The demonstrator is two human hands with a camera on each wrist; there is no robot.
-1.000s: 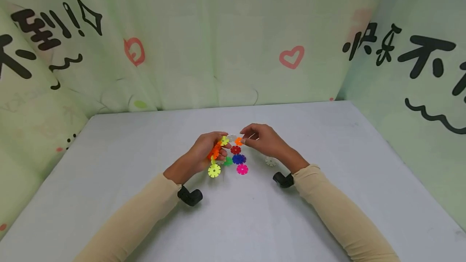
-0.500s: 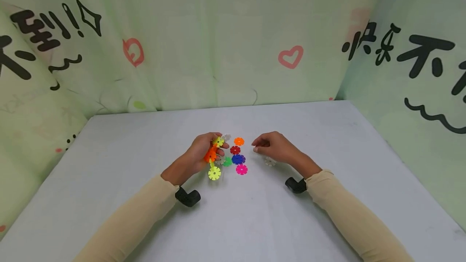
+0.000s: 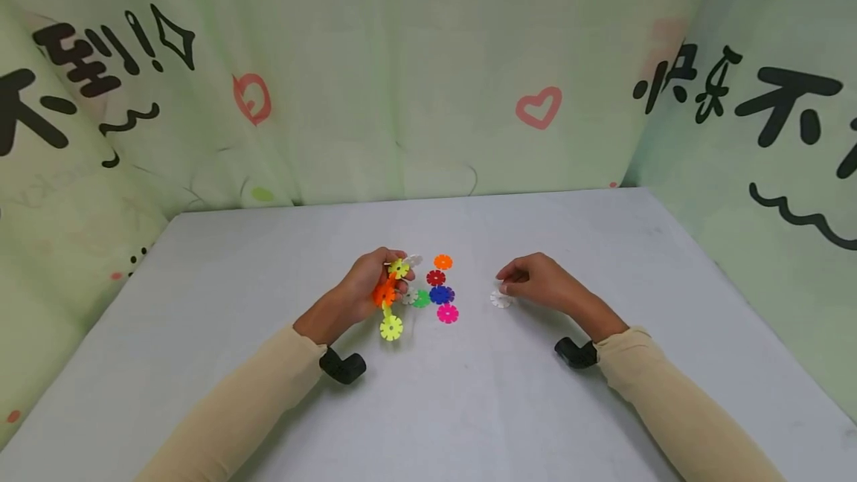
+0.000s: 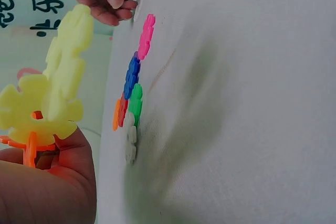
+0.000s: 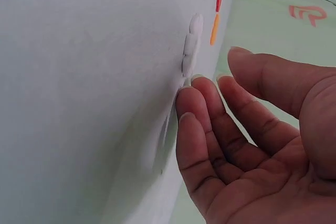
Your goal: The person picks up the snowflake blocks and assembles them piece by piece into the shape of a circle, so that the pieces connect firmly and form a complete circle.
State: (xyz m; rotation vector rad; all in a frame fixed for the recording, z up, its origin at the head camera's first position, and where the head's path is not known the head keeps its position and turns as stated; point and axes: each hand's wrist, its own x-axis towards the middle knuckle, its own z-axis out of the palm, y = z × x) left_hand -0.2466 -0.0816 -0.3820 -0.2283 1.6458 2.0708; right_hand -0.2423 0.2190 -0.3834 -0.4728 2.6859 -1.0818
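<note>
In the head view my left hand (image 3: 358, 285) holds a joined string of notched plastic flower discs. An orange part (image 3: 384, 293) lies at the palm, with a yellow disc (image 3: 391, 328) hanging below. Another yellow disc (image 3: 399, 268) and a white disc (image 3: 413, 262) stick out at the top. My right hand (image 3: 545, 281) is over a loose white disc (image 3: 500, 300) on the table. In the right wrist view that white disc (image 5: 191, 45) is just beyond the fingertips, and the thumb stands apart from the fingers with nothing between them.
Between the hands several discs lie on the white table (image 3: 455, 407): orange (image 3: 443, 262), red (image 3: 436, 277), blue (image 3: 442, 295), green (image 3: 421, 299), pink (image 3: 448, 313) and a white one (image 4: 130, 140). A printed green curtain (image 3: 402, 80) hangs behind and at both sides.
My right hand has let go of the orange disc by the others and moved right to the loose white disc. The left hand has shifted slightly left and down with its string.
</note>
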